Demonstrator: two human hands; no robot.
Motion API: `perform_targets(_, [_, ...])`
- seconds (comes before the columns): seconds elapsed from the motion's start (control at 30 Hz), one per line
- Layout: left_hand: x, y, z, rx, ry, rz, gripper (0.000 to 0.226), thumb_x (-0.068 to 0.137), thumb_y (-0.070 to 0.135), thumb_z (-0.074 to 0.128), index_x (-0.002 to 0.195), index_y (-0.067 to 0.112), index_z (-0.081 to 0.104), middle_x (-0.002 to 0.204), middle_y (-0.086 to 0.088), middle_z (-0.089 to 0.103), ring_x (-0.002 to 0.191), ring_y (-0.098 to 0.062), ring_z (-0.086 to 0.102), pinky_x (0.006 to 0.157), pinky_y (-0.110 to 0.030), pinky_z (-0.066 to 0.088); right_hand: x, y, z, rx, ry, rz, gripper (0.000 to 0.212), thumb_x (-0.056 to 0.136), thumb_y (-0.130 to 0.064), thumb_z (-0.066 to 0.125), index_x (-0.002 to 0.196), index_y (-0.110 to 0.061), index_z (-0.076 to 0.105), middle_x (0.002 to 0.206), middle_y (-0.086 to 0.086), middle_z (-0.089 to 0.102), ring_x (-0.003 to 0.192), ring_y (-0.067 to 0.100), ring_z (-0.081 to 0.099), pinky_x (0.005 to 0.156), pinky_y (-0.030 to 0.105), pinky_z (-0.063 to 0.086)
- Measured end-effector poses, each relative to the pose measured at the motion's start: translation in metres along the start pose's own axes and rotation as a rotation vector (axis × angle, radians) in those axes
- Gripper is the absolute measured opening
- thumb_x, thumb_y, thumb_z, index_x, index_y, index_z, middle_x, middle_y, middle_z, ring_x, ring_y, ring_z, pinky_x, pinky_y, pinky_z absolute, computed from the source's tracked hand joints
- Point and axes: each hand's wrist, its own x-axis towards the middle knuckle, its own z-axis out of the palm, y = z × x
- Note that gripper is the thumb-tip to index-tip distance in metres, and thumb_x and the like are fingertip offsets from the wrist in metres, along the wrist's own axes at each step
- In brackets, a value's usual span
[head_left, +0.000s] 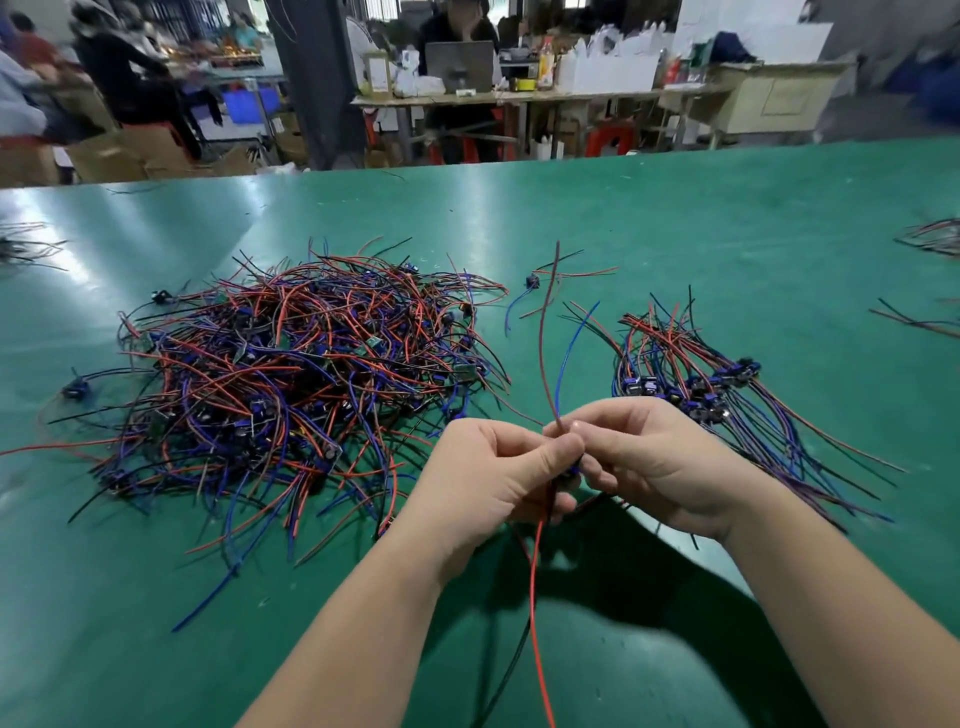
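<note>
- Left grip (493, 473): a bare hand with fingers curled, its thumb and forefinger pinching the wired component (573, 470) from the left.
- Right grip (660, 467): a bare hand with fingers curled, pinching the same component from the right. The fingertips of the two grips touch.
- Wired component: a small blue part, mostly hidden between the fingers and held above the green surface (727, 234) near the middle of its near edge.
- Upper leads: a dark red lead (543, 338) and a blue lead (563, 358) rise from the pinch towards the far edge.
- Lower leads: a bright red lead (535, 597) and a black lead (511, 670) hang down towards the near edge.
- Tangled heap (291, 374): red, blue and black leads with small parts, lying on the left half of the surface, near the left grip.
- Aligned bundle (701, 374): like pieces with their parts laid together, towards the right edge, just beyond the right grip.
- Single piece (532, 282): lies alone between heap and bundle, nearer the far edge.
</note>
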Motion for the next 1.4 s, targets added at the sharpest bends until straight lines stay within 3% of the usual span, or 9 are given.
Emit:
perform_targets(0.17, [0.002, -0.008, 0.007, 0.007, 0.064, -0.012, 0.025, 0.057, 0.034, 0.075, 0.056, 0.009, 0.069, 0.053, -0.004, 0.063, 0.044, -0.014, 0.062, 0.044, -0.021, 0.050, 0.001, 0.000, -0.003, -0.074, 0.069, 0.030, 0.015, 0.056, -0.027, 0.077, 0.058, -0.016, 0.067, 0.060, 0.002, 0.057, 0.058, 0.013, 0.045, 0.054, 0.020, 0.035])
perform_targets(0.37, [0.004, -0.013, 0.008, 0.120, 0.104, -0.036, 0.021, 0.069, 0.026, 0.079, 0.059, 0.010, 0.071, 0.054, -0.008, 0.065, 0.046, -0.013, 0.062, 0.045, -0.018, 0.046, 0.002, 0.003, -0.003, -0.215, 0.169, -0.011, 0.010, 0.080, -0.004, 0.069, 0.070, -0.006, 0.071, 0.064, 0.010, 0.059, 0.049, 0.008, 0.048, 0.045, 0.014, 0.038])
perform_targets(0.5, [0.004, -0.012, 0.012, 0.069, 0.128, -0.023, 0.022, 0.067, 0.029, 0.078, 0.062, 0.009, 0.071, 0.057, -0.008, 0.065, 0.048, -0.014, 0.062, 0.047, -0.020, 0.048, 0.002, 0.000, -0.002, -0.147, 0.204, -0.023, 0.014, 0.081, -0.002, 0.066, 0.070, -0.007, 0.071, 0.058, 0.003, 0.060, 0.048, 0.006, 0.050, 0.047, 0.014, 0.039])
perform_targets(0.73, [-0.003, -0.004, 0.012, 0.083, -0.139, -0.164, 0.017, 0.064, 0.031, 0.077, 0.064, 0.014, 0.072, 0.063, -0.004, 0.068, 0.051, -0.013, 0.064, 0.049, -0.021, 0.051, 0.002, -0.024, -0.022, 0.206, 0.470, -0.122, 0.006, 0.083, 0.001, 0.061, 0.080, -0.001, 0.065, 0.057, 0.000, 0.063, 0.044, 0.003, 0.054, 0.039, 0.010, 0.039])
perform_targets(0.97, [-0.010, -0.005, 0.009, 0.126, -0.327, -0.213, 0.014, 0.086, 0.019, 0.068, 0.099, 0.017, 0.073, 0.067, 0.005, 0.062, 0.053, -0.013, 0.064, 0.051, -0.021, 0.052, 0.003, -0.026, -0.036, 0.219, 0.511, -0.167, 0.009, 0.084, -0.002, 0.059, 0.085, -0.008, 0.066, 0.060, -0.002, 0.067, 0.048, 0.004, 0.059, 0.041, 0.012, 0.039])
perform_targets(1.07, [-0.012, -0.002, 0.007, 0.174, -0.392, -0.186, 0.013, 0.089, 0.023, 0.064, 0.098, 0.025, 0.073, 0.069, 0.009, 0.061, 0.055, -0.013, 0.065, 0.050, -0.017, 0.048, 0.003, -0.027, -0.038, 0.266, 0.554, -0.149, 0.005, 0.084, -0.007, 0.063, 0.080, -0.008, 0.065, 0.055, -0.001, 0.062, 0.042, 0.004, 0.055, 0.035, 0.012, 0.035])
perform_targets(1.2, [-0.012, -0.001, 0.004, 0.198, -0.359, -0.075, 0.008, 0.081, 0.030, 0.067, 0.087, 0.029, 0.073, 0.072, 0.006, 0.069, 0.056, -0.004, 0.058, 0.048, -0.016, 0.039, 0.005, -0.027, -0.042, 0.379, 0.653, -0.089, 0.026, 0.092, -0.022, 0.053, 0.070, -0.010, 0.058, 0.045, -0.005, 0.046, 0.035, 0.005, 0.042, 0.032, 0.012, 0.028])
perform_targets(1.3, [-0.008, 0.002, 0.004, -0.005, -0.230, 0.063, 0.003, 0.071, 0.027, 0.074, 0.074, 0.029, 0.074, 0.065, 0.004, 0.069, 0.052, -0.004, 0.051, 0.042, -0.012, 0.034, 0.006, -0.024, -0.044, 0.410, 0.553, -0.016, 0.036, 0.099, -0.033, 0.040, 0.082, -0.010, 0.062, 0.046, -0.005, 0.048, 0.037, 0.006, 0.045, 0.034, 0.012, 0.032])
perform_targets(1.4, [-0.004, 0.006, -0.002, -0.434, -0.080, 0.196, 0.035, 0.042, 0.036, 0.095, 0.066, 0.025, 0.071, 0.067, 0.001, 0.069, 0.049, -0.003, 0.058, 0.043, -0.012, 0.046, 0.004, -0.016, -0.035, 0.160, 0.384, 0.090, 0.024, 0.094, -0.025, 0.052, 0.088, -0.006, 0.066, 0.056, 0.003, 0.060, 0.042, 0.007, 0.055, 0.037, 0.013, 0.042])
